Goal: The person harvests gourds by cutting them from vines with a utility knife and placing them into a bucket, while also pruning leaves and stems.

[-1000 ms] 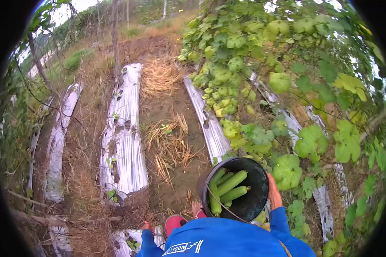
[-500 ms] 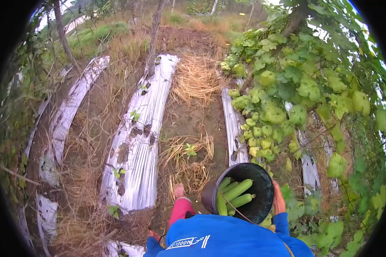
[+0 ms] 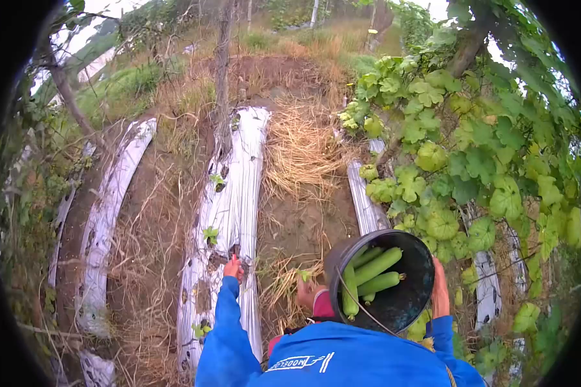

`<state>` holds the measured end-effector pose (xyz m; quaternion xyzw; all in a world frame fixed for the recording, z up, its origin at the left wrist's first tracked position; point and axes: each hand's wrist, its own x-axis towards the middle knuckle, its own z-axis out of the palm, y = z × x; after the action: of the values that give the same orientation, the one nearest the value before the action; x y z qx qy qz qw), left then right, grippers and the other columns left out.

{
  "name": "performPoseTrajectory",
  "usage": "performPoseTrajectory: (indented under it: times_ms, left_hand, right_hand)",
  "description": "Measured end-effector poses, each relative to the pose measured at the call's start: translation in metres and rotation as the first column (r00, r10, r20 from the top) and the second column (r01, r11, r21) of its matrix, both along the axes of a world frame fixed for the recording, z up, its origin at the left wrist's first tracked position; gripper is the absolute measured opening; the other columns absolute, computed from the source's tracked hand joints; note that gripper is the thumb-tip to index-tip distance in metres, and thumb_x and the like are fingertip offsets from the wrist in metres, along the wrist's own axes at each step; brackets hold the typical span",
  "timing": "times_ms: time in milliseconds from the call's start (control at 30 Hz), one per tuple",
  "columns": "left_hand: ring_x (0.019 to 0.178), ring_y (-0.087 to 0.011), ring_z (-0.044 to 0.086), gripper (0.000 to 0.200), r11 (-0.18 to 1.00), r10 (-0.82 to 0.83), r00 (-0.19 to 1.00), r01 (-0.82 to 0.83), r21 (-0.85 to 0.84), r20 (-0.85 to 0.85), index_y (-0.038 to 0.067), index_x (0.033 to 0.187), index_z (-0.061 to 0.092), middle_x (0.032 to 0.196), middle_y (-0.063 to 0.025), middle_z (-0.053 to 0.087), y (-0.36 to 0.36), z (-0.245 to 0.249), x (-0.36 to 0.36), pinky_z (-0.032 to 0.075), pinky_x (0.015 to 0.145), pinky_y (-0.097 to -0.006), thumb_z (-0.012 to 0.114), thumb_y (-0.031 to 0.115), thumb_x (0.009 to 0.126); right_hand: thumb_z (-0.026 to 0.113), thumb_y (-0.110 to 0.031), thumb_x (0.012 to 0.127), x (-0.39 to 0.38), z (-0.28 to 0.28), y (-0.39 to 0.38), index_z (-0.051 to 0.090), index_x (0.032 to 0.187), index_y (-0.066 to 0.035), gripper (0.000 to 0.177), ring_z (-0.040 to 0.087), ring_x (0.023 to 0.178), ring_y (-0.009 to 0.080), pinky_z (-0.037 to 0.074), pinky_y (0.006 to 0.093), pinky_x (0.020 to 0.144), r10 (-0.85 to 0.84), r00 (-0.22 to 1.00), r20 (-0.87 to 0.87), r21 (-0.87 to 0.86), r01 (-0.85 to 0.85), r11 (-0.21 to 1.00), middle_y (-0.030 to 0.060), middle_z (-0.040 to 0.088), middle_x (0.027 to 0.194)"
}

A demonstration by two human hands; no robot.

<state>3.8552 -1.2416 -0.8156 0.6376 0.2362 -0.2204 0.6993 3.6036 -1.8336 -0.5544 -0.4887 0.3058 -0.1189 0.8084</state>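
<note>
Left hand (image 3: 234, 268) swung forward over the plastic strip (image 3: 239, 200), fingers together; right hand (image 3: 439, 291) still clamped on the bucket's (image 3: 418, 277) right edge.

Soft, bright daylight, no hard shadows; pale washed-out sky, curved fisheye edges, black corners.

Smooth, long green gourds (image 3: 379, 266) lie bunched along one side inside a tilted dark bucket (image 3: 412, 298).

head cam: worn on head | faces forward and down | above torso, close | single view
</note>
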Motion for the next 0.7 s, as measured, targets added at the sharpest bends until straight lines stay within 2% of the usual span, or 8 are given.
performPoseTrajectory:
  times_ms: [33, 133, 167, 200, 233, 300, 500, 700]
  left_hand:
    - [0.04, -0.0114, 0.043, 0.024, 1.0, 0.001, 1.0, -0.001, 0.0, 0.003, 0.015, 0.094, 0.055, 0.059, -0.0025, 0.054, -0.003, -0.009, 0.019, 0.031, 0.033, -0.029, 0.059, 0.038, 0.09]
    - [0.046, -0.0202, 0.056, 0.039, 0.915, -0.17, 0.981, 0.194, 0.353, -0.097, 0.009, 0.089, 0.062, 0.063, -0.009, 0.061, 0.0, -0.052, 0.062, 0.043, 0.041, -0.0362, 0.05, 0.046, 0.091]
    - [0.05, -0.0239, 0.061, 0.048, 0.813, -0.243, 0.952, 0.304, 0.497, -0.185, 0.006, 0.087, 0.065, 0.065, -0.0116, 0.063, 0.016, -0.101, 0.064, 0.047, 0.046, -0.0386, 0.047, 0.051, 0.092]
    - [0.058, -0.0299, 0.066, 0.063, 0.547, -0.402, 0.914, 0.291, 0.785, -0.058, 0.002, 0.085, 0.067, 0.07, -0.0159, 0.066, 0.021, -0.158, 0.062, 0.052, 0.057, -0.0411, 0.04, 0.059, 0.091]
    - [0.059, -0.0292, 0.066, 0.058, 0.783, -0.121, 0.943, 0.283, 0.554, -0.311, 0.003, 0.086, 0.065, 0.072, -0.0176, 0.066, 0.024, -0.174, 0.052, 0.051, 0.055, -0.0443, 0.044, 0.056, 0.091]
    - [0.045, -0.0249, 0.051, 0.035, 0.977, 0.115, 0.786, 0.021, 0.211, -0.608, 0.007, 0.087, 0.06, 0.065, -0.0151, 0.06, 0.031, -0.128, 0.018, 0.039, 0.04, -0.0444, 0.054, 0.041, 0.09]
    - [0.041, -0.0221, 0.045, 0.023, 0.975, 0.224, 0.733, -0.164, 0.152, -0.642, 0.009, 0.086, 0.059, 0.063, -0.0124, 0.057, -0.018, -0.093, 0.051, 0.035, 0.038, -0.0394, 0.056, 0.032, 0.085]
    - [0.042, -0.0217, 0.045, 0.019, 0.981, 0.187, 0.759, -0.18, 0.075, -0.623, 0.01, 0.085, 0.059, 0.063, -0.0118, 0.057, -0.054, -0.132, 0.194, 0.034, 0.037, -0.0388, 0.057, 0.029, 0.083]
  right_hand:
    - [0.052, -0.035, 0.097, 0.026, -0.012, -0.008, 0.062, 0.119, -0.003, 0.04, 0.066, 0.097, 0.0211, 0.053, 0.0363, 0.088, 0.028, 1.0, 0.011, -0.06, -0.028, 0.998, 0.0088, 0.069, 0.111]
    - [0.05, -0.034, 0.098, 0.111, -0.067, -0.037, 0.062, 0.118, -0.002, 0.04, 0.066, 0.097, 0.021, 0.052, 0.0357, 0.09, 0.089, 0.996, 0.002, -0.011, -0.089, 0.996, 0.009, 0.068, 0.113]
    - [0.05, -0.034, 0.098, 0.13, -0.081, -0.043, 0.062, 0.118, -0.002, 0.04, 0.066, 0.097, 0.021, 0.052, 0.0357, 0.09, 0.108, 0.994, -0.005, 0.004, -0.108, 0.994, 0.009, 0.068, 0.113]
    - [0.05, -0.035, 0.098, 0.152, -0.092, -0.047, 0.062, 0.118, -0.002, 0.04, 0.066, 0.097, 0.0211, 0.052, 0.0354, 0.09, 0.108, 0.994, -0.008, 0.024, -0.108, 0.994, 0.0091, 0.068, 0.113]
    - [0.049, -0.035, 0.098, 0.191, -0.094, -0.06, 0.062, 0.118, -0.002, 0.041, 0.065, 0.097, 0.0212, 0.052, 0.0351, 0.09, 0.109, 0.994, 0.013, 0.022, -0.109, 0.994, 0.0093, 0.068, 0.113]
    - [0.048, -0.035, 0.099, 0.24, -0.077, -0.059, 0.062, 0.118, -0.002, 0.041, 0.065, 0.096, 0.0208, 0.053, 0.0347, 0.089, 0.095, 0.995, 0.014, -0.043, -0.094, 0.995, 0.0094, 0.068, 0.113]
    - [0.05, -0.033, 0.098, 0.387, -0.05, -0.087, 0.064, 0.115, -0.003, 0.037, 0.066, 0.091, 0.0184, 0.053, 0.0329, 0.083, 0.01, 1.0, 0.01, 0.056, -0.011, 0.998, 0.0071, 0.069, 0.107]
    - [0.052, -0.033, 0.097, 0.512, -0.012, -0.073, 0.064, 0.114, -0.004, 0.036, 0.066, 0.09, 0.0186, 0.054, 0.0328, 0.082, -0.017, 1.0, -0.004, 0.044, 0.018, 0.999, 0.0072, 0.07, 0.104]
